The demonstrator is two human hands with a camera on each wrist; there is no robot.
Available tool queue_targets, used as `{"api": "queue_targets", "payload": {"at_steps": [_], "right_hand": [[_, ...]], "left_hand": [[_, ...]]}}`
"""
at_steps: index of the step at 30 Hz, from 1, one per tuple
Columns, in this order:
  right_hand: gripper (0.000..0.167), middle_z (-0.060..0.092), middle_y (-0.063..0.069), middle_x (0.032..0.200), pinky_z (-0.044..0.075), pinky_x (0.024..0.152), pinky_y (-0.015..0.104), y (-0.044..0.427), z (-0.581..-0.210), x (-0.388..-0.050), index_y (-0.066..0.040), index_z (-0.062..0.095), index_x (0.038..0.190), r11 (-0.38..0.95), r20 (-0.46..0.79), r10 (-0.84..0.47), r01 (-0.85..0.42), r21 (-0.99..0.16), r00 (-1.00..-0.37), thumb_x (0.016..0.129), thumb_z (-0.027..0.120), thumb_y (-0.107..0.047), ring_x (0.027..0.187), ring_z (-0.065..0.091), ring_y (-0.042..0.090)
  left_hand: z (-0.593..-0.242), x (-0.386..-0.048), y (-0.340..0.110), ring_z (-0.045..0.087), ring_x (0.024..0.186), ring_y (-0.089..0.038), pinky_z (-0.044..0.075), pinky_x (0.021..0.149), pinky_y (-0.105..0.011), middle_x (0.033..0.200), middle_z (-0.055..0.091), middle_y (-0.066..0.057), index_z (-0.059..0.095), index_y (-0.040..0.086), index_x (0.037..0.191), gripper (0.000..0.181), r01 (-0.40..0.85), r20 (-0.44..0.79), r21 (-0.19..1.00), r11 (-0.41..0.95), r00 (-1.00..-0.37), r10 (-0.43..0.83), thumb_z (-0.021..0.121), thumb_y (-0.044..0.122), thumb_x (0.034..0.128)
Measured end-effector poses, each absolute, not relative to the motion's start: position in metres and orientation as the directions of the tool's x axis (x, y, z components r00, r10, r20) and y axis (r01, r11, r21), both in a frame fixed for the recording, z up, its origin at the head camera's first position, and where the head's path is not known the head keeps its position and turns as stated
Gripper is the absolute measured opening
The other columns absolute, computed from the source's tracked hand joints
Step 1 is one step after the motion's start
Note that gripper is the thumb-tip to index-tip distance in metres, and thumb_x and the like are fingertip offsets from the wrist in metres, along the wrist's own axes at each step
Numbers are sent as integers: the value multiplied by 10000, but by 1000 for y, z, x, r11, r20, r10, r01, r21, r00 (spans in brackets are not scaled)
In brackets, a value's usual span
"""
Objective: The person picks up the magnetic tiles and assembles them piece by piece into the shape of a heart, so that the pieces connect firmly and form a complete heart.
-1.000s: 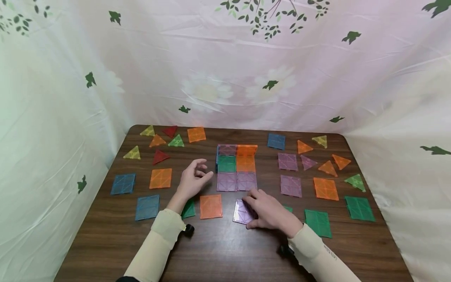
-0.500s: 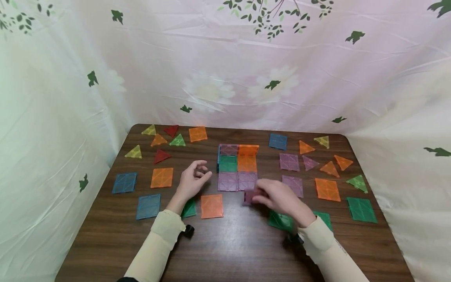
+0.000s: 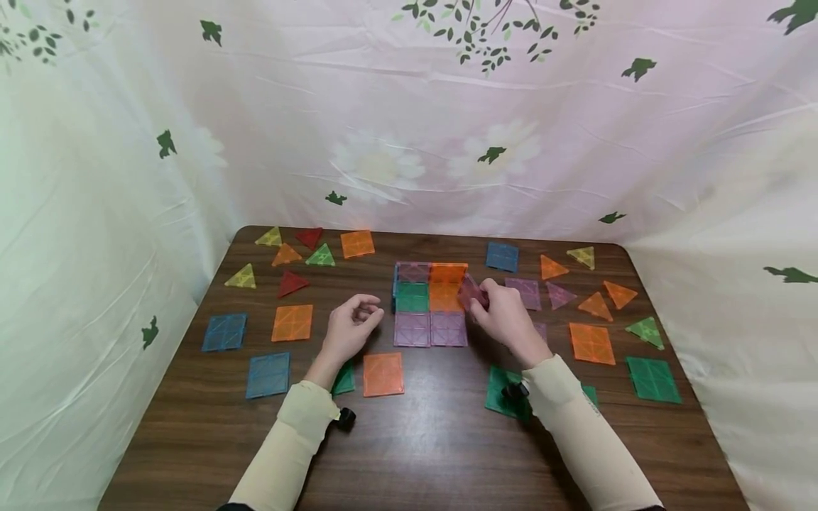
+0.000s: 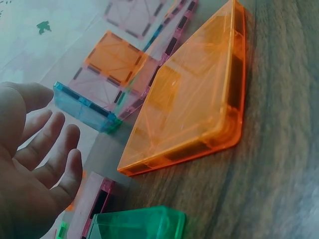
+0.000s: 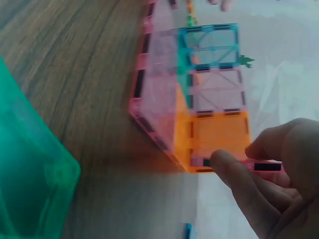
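My right hand [image 3: 508, 319] pinches a purple square magnetic tile [image 3: 471, 289] by its edge. It holds the tile up at the right side of the flat orange tile [image 3: 445, 297], where the right wrist view shows it close to the standing orange tile [image 5: 222, 134]. Flat green [image 3: 412, 298] and purple tiles [image 3: 412, 330] complete the joined base. A blue tile [image 4: 84, 107] stands along its left side, and a purple tile [image 3: 414, 272] stands at the back. Left of the base, my left hand [image 3: 350, 330] hovers with loosely bent fingers, holding nothing.
Loose triangles and squares lie on both sides of the wooden table [image 3: 409, 454]. An orange-red square [image 3: 383, 375] lies in front of the base, and a green square [image 3: 501, 394] lies under my right wrist. A printed cloth [image 3: 409, 121] hangs behind.
My right hand has lifted the purple tile off the table in front and carried it forward to the base's right side, turning it upright. My left hand has stayed nearly still.
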State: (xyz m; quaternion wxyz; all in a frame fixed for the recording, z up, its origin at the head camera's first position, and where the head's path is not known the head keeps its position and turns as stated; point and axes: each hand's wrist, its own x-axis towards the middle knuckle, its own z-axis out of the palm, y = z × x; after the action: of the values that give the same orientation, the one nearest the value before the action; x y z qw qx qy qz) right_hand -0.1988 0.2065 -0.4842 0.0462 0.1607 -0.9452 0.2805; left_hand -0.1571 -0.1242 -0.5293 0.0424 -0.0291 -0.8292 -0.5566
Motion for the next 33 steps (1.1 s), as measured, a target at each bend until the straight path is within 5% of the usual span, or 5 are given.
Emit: {"api": "queue_targets", "payload": {"at_steps": [11,18,26,33], "right_hand": [[188,597,120,697,524,500,356,186,-495,-207,-17,585,943,838,215,-141,-232,-495,-966,949,705,-161,533,530,222],[209,571,115,685,501,462,303,178,-494,-208,-17,564,963,852,170,-104,-176,-493,-980,968,688,-185,508,530,204],[211,596,128,689,541,472,326,178,-498,-209,-15,558,964,864,188,-121,-196,-464,-975,967,699,-172,494,548,199],[225,601,105,671,550,480,337,181,-504,-210,-29,544,986,862,239,-160,-254,-440,-958,964,718,-170,489,553,186]], "left_hand": [[-524,-162,-131,682,857,-201,557,747,-312,999,752,-54,747,39,1162,219,96,109,918,385,-994,-12,750,182,996],[-507,-209,-155,680,892,-242,567,800,-422,1018,740,-74,738,55,1147,194,121,183,837,533,-981,-65,729,182,1001],[-520,-274,-173,556,1249,-411,430,1114,-565,1327,609,-193,664,5,1316,368,156,159,560,814,-984,79,706,175,991],[-527,-309,-170,346,1497,-413,385,1134,-653,1616,390,-214,432,1,1561,624,144,-23,260,955,-988,156,612,281,1033]]}}
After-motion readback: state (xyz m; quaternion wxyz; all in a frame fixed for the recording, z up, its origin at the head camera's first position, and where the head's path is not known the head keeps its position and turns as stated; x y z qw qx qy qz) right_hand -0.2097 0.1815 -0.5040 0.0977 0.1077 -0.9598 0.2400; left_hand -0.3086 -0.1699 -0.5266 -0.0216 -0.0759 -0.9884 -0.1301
